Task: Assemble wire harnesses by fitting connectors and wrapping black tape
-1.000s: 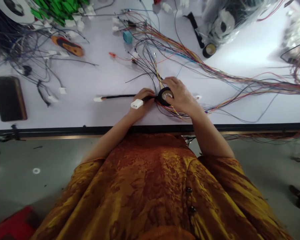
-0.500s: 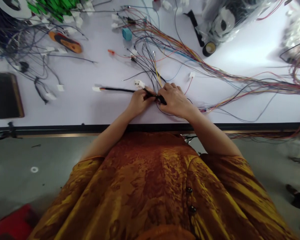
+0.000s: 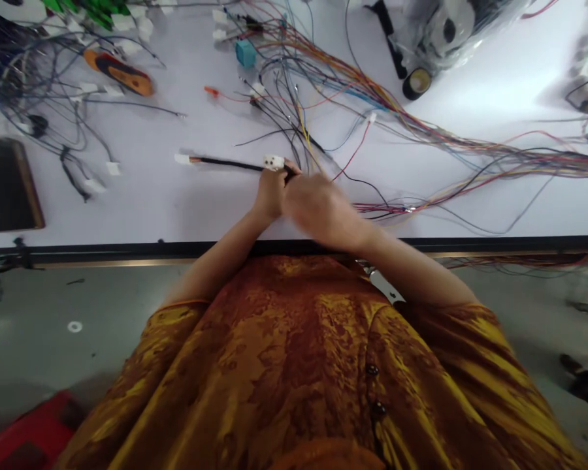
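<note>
Near the table's front edge my left hand (image 3: pixel 273 192) is closed round a black-wrapped cable (image 3: pixel 230 162), which runs out to the left and ends in a white connector (image 3: pixel 181 158). A white plug with small holes (image 3: pixel 273 162) shows at the top of that hand. My right hand (image 3: pixel 316 205) is blurred by motion and touches or overlaps the left one; its fingers cannot be made out. Loose black and yellow wires (image 3: pixel 302 124) fan out above both hands.
A long wire bundle (image 3: pixel 421 130) crosses to the right edge. Orange cutter (image 3: pixel 119 72), blue connector (image 3: pixel 245 53), tape roll (image 3: pixel 416 83) and tangled grey wires (image 3: pixel 53 78) lie farther back. A dark phone-like object (image 3: pixel 10 185) rests at the left.
My right hand has moved left and toward me, nearer my left hand, and is now blurred. The white plug now sits against my left hand. The red wire beside my right hand has shifted.
</note>
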Demonstrator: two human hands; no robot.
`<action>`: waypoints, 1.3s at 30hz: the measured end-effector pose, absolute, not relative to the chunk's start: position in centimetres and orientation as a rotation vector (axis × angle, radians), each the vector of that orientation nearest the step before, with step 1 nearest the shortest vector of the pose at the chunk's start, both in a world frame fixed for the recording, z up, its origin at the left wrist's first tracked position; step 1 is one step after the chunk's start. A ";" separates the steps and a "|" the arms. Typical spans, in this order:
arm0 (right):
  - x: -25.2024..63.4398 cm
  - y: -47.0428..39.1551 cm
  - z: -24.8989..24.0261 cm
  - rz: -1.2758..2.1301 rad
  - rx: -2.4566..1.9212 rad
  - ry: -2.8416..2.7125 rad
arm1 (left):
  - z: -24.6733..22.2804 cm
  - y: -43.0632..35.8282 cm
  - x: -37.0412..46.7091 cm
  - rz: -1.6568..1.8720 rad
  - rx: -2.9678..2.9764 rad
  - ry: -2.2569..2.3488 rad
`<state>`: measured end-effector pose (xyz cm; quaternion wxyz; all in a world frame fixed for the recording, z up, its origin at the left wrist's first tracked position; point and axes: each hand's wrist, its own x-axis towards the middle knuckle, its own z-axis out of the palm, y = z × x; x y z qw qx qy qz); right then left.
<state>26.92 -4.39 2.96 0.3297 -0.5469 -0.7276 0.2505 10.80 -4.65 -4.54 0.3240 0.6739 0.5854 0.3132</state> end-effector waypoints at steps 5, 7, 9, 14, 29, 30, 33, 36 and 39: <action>32.9 3.1 1.5 0.487 -1.588 -2.222 | -2.8 -5.4 9.3 0.789 1.840 1.447; 34.2 3.1 1.2 0.438 -1.642 -2.153 | -2.3 -6.1 8.8 0.797 1.777 1.483; 34.1 0.6 1.3 0.449 -1.561 -2.207 | -2.2 -6.7 8.6 0.834 1.616 1.542; 32.1 -7.2 1.7 0.620 -1.293 -2.604 | -2.7 -7.3 8.4 0.911 1.366 1.556; 31.6 -7.4 1.5 0.626 -1.476 -2.328 | -2.8 -7.5 8.2 0.968 1.276 1.490; 30.3 -7.5 1.6 0.654 -1.444 -2.302 | -2.8 -7.5 8.1 0.976 1.270 1.481; 26.7 -7.0 0.5 0.776 -1.338 -2.253 | -2.7 -7.7 7.9 1.016 1.311 1.443; 24.9 -6.0 -1.6 0.825 -1.287 -2.228 | -2.6 -8.0 7.8 1.084 1.391 1.425; 25.1 -5.5 -3.0 0.832 -1.232 -2.174 | -2.5 -8.3 7.9 1.135 1.444 1.450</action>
